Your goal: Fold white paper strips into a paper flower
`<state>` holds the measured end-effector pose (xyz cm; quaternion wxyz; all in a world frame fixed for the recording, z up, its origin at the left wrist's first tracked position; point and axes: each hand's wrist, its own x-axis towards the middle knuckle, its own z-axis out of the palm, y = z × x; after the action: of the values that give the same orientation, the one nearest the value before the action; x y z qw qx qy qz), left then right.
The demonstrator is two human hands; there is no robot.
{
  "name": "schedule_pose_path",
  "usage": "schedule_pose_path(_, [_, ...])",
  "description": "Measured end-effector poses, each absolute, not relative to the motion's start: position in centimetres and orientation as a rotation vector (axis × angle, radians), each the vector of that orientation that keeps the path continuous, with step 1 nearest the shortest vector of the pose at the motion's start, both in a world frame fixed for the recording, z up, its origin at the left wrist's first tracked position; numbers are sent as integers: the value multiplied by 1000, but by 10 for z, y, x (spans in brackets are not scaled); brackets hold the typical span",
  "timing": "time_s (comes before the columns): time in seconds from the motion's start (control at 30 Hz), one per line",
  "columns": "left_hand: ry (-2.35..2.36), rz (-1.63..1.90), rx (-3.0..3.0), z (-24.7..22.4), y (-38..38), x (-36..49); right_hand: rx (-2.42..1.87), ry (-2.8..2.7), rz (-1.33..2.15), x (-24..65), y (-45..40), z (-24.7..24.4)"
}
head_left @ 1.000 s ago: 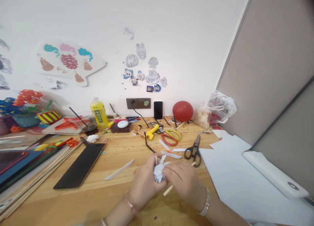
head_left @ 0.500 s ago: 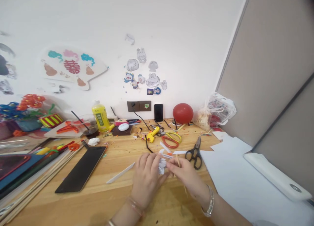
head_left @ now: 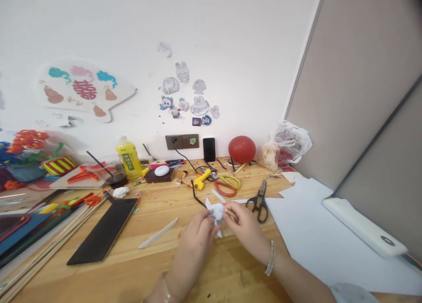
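Between my two hands is a small piece of folded white paper [head_left: 216,211] with pointed ends sticking out several ways. My left hand [head_left: 197,236] pinches its left side, fingers closed. On the opposite side, my right hand [head_left: 246,227] grips the paper's edge with thumb and finger. A thin wooden stick [head_left: 232,214] also shows between the right fingers; most of it is hidden. A white paper strip [head_left: 158,233] lies on the table left of my hands. Black-handled scissors [head_left: 259,204] rest just beyond my right hand.
Large white sheets [head_left: 316,232] cover the right side, with a white long device [head_left: 362,227] on them. Behind lie a yellow glue gun [head_left: 201,179], red-and-yellow scissors [head_left: 227,186] and a red balloon [head_left: 241,149]. A black slab [head_left: 103,232] and wooden sticks [head_left: 49,246] lie left.
The paper has been turned and more of its pointed ends now show. My left fingers have drawn back to its lower left edge. The view has shifted slightly right.
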<state>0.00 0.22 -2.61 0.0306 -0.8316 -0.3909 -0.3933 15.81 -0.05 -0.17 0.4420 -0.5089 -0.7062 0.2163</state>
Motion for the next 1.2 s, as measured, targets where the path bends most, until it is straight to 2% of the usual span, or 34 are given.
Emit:
schedule_pose_path(0.17, [-1258, -1071, -2578, -39, 6, 2, -1451, -1715, 573, 151, 4, -11])
schedule_pose_path(0.43, [-1260, -1058, -2519, -38, 3, 5, -1530, -1700, 620, 153, 2, -9])
schedule_pose_path(0.63, [-1320, -736, -2443, -32, 1, 6, -1511, -1839, 326, 154, 2, -11])
schedule_pose_path(0.73, [-1314, -692, -2492, -32, 0, 7, -1522, -1849, 325, 156, 3, -11])
schedule_pose_path(0.93, [-1343, -734, -2571, -35, -1, 9, -1548, -1809, 419, 160, 8, -12])
schedule_pose_path(1.2, [-1365, -1078, -2564, -35, 1, 9, -1518, -1771, 580, 159, 9, -13])
